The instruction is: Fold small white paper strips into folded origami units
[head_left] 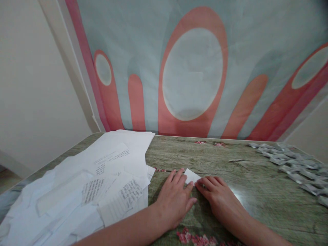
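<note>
A small piece of white paper (191, 175) lies on the wood-patterned table between my hands. My left hand (174, 201) rests palm down at its left side, with the fingers stretched out and partly spread, covering part of it. At the paper's right corner, the bent fingers of my right hand (217, 194) are close together and appear to pinch the edge. The right fingertips and thumb are mostly hidden, and so is the near part of the paper.
A large, untidy pile of white sheets (128, 140), some printed or handwritten, covers the table's left side beside my left forearm. Several folded grey-white paper strips (294, 160) lie in rows at the right. A patterned sheet (151, 41) hangs behind the table's back edge.
</note>
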A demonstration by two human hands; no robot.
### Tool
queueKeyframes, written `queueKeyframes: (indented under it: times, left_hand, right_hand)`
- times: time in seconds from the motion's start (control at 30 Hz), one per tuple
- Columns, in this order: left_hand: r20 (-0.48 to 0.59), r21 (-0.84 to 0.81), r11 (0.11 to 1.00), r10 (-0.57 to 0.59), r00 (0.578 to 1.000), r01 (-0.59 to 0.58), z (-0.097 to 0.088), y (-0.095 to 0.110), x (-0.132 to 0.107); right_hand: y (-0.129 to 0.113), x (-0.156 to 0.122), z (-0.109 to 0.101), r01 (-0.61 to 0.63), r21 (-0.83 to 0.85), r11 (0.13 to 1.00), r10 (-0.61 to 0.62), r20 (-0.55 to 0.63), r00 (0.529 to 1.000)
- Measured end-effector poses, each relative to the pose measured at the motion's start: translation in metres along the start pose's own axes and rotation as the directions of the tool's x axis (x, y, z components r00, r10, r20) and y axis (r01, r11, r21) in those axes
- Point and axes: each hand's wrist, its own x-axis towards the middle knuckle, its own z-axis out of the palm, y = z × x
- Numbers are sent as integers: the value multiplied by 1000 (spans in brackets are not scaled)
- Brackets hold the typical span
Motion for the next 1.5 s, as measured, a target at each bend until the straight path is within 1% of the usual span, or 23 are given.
queueKeyframes:
  times: [0.23,0.4,0.63,0.8,1.0,1.07,1.13,1.23,1.3,1.37,1.5]
  left_hand:
    - [-3,-7,1000,-6,1000,6,-2,-1,0]
    - [14,-6,1000,-30,999,30,-5,-7,-2]
    - [11,44,998,-52,999,51,-10,-8,-1]
    - [-29,84,994,-62,998,65,-7,-11,0]
    - [-81,20,1000,-21,996,22,-1,-22,1]
    - [-107,11,1000,23,994,-22,0,-25,1]
    - [-151,35,994,112,982,-108,2,-27,1]
    - [-194,103,962,269,943,-253,4,-30,2]
    - [-190,136,939,338,922,-316,6,-31,3]
    - [-170,154,925,371,913,-348,8,-33,4]
    - [-121,167,916,385,915,-364,8,-33,4]
  right_hand:
    - [-1,1,-1,-2,1,1000,2,15,1000]
    - [-1,1,-2,-1,-7,1000,1,26,1000]
    - [-2,2,-3,-2,-10,1000,2,25,1000]
    - [-2,0,0,5,-31,1000,-5,9,1000]
    - [-2,-6,5,27,-74,997,-26,21,999]
    - [-2,-7,6,34,-77,996,-32,25,999]
    - [-2,-8,7,41,-67,997,-39,28,999]
    - [-2,-7,6,55,-46,997,-54,16,998]
    - [-2,-7,6,66,-39,997,-66,-7,998]
    - [-1,-7,6,73,-31,997,-74,-29,997]
    - [-1,-7,7,74,-9,997,-74,-36,997]
